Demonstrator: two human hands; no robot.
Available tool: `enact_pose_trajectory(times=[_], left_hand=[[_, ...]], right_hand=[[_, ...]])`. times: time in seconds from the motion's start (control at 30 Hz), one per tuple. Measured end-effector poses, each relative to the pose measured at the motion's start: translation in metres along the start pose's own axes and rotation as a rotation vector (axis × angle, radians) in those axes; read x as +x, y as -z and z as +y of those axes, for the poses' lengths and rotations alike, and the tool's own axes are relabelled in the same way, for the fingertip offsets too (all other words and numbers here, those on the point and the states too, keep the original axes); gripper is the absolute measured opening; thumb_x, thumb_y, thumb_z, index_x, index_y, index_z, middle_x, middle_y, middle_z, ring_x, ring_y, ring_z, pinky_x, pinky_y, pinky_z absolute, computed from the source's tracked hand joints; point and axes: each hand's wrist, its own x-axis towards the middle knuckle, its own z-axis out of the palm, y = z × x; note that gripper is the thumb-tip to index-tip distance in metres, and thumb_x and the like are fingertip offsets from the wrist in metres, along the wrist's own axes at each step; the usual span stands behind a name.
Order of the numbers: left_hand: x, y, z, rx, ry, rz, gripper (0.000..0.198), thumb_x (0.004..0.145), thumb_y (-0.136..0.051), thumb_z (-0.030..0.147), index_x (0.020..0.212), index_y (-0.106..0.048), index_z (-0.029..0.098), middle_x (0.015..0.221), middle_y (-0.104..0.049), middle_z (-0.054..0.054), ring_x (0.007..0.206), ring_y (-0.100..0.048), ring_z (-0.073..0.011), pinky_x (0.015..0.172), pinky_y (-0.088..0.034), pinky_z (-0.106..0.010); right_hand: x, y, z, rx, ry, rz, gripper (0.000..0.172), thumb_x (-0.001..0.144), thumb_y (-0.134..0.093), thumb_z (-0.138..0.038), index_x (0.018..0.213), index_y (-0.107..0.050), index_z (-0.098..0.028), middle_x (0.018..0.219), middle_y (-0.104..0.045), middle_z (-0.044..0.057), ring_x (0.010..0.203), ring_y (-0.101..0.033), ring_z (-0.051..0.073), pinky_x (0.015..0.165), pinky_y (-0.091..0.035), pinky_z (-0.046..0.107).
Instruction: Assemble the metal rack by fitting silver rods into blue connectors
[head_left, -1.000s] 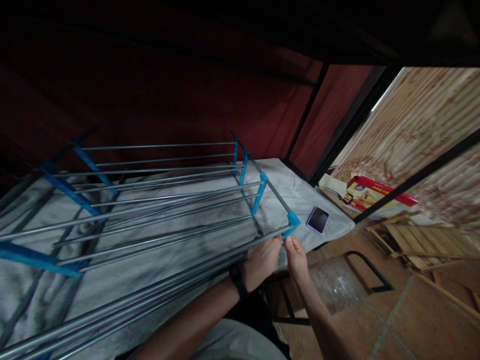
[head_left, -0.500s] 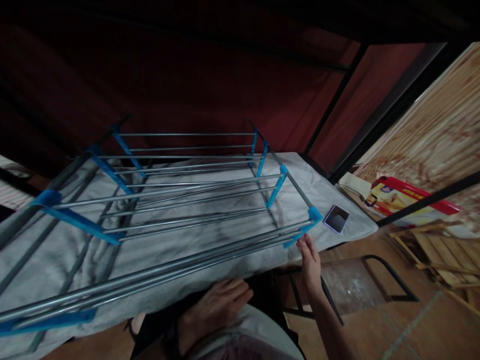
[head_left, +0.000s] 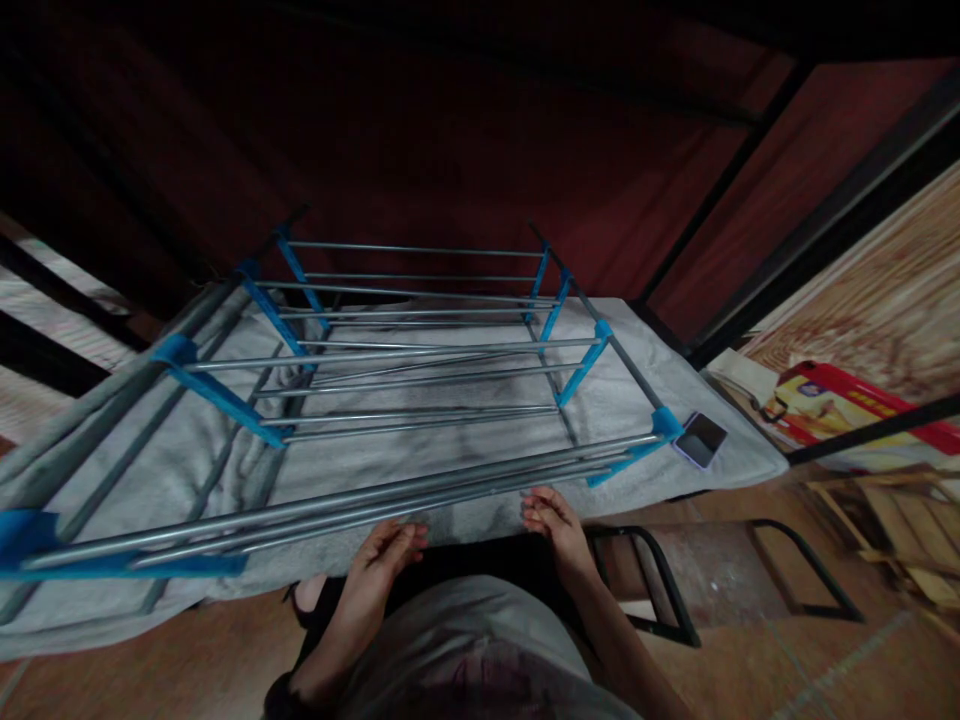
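A shoe rack of grey metal tubes (head_left: 442, 375) joined by blue plastic brackets (head_left: 225, 400) lies on its side across a table with a pale grey cloth (head_left: 630, 370). My left hand (head_left: 386, 550) is just below the nearest tubes, fingers loosely curled and apart, with nothing seen in it. To its right, my right hand (head_left: 555, 522) hovers at the cloth's front edge, its fingers loosely bent and holding nothing that I can see. The near right blue bracket (head_left: 637, 462) is above and to the right of that hand.
A phone (head_left: 701, 440) lies on the cloth beyond the rack's right end. A folding chair (head_left: 720, 570) stands on the tiled floor at the right. Behind it are a red and yellow box (head_left: 855, 405) and wooden slats (head_left: 892, 520). A dark red panel (head_left: 450, 150) rises behind the table.
My right hand has left the near right bracket and moved left, toward my body. My left hand has turned and come up toward the near tubes. The view has shifted slightly.
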Motion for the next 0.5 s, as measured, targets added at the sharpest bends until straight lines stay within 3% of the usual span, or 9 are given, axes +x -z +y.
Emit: enact_pose_trajectory(times=[0.13,0.23,0.3,0.37,0.43,0.5], left_hand=[[0.006,0.005,-0.006,-0.024,-0.031,0.021,0.056,0.064,-0.088,0.062,0.092,-0.072,0.017,0.093,-0.078,-0.011,0.084,-0.075,-0.0254,0.075,-0.061,-0.036],[0.011,0.019,-0.019,0.294,-0.272,0.058,0.043,0.082,-0.072,0.057,0.097,-0.075,0.018,0.095,-0.077,-0.012,0.090,-0.074,-0.0290,0.083,-0.062,-0.044],[0.012,0.030,-0.029,0.637,-0.520,0.125,0.037,0.095,-0.060,0.047,0.108,-0.078,0.018,0.105,-0.077,-0.014,0.103,-0.072,-0.0323,0.096,-0.060,-0.051],[0.012,0.040,-0.038,0.954,-0.741,0.164,0.038,0.102,-0.049,0.035,0.121,-0.077,0.017,0.118,-0.076,-0.016,0.115,-0.069,-0.0341,0.105,-0.056,-0.054],[0.010,0.046,-0.044,1.195,-0.883,0.154,0.040,0.105,-0.045,0.026,0.132,-0.073,0.016,0.127,-0.075,-0.017,0.123,-0.066,-0.0341,0.109,-0.055,-0.054],[0.010,0.049,-0.045,1.355,-0.937,0.151,0.041,0.106,-0.044,0.023,0.137,-0.069,0.015,0.134,-0.073,-0.017,0.129,-0.064,-0.0334,0.113,-0.052,-0.053]], right_hand=[[0.004,-0.011,0.007,-0.056,0.016,-0.081,0.042,0.068,-0.087,-0.057,0.090,-0.073,-0.024,0.094,-0.078,0.007,0.082,-0.073,0.025,0.078,-0.063,0.042],[0.009,-0.013,0.020,-0.189,0.071,-0.165,0.041,0.077,-0.078,-0.062,0.091,-0.072,-0.024,0.096,-0.077,0.009,0.080,-0.073,0.026,0.078,-0.063,0.045],[0.011,-0.011,0.030,-0.363,0.221,-0.200,0.040,0.085,-0.069,-0.061,0.097,-0.074,-0.023,0.099,-0.077,0.011,0.083,-0.072,0.027,0.080,-0.063,0.046],[0.014,-0.007,0.039,-0.599,0.471,-0.225,0.037,0.095,-0.061,-0.054,0.106,-0.076,-0.023,0.108,-0.076,0.014,0.096,-0.072,0.029,0.090,-0.062,0.049],[0.017,-0.005,0.045,-0.829,0.722,-0.257,0.035,0.102,-0.054,-0.046,0.113,-0.076,-0.022,0.112,-0.075,0.015,0.107,-0.068,0.031,0.101,-0.057,0.054],[0.022,-0.008,0.046,-0.994,0.874,-0.314,0.035,0.105,-0.049,-0.040,0.115,-0.077,-0.022,0.110,-0.075,0.016,0.112,-0.067,0.033,0.108,-0.052,0.059]])
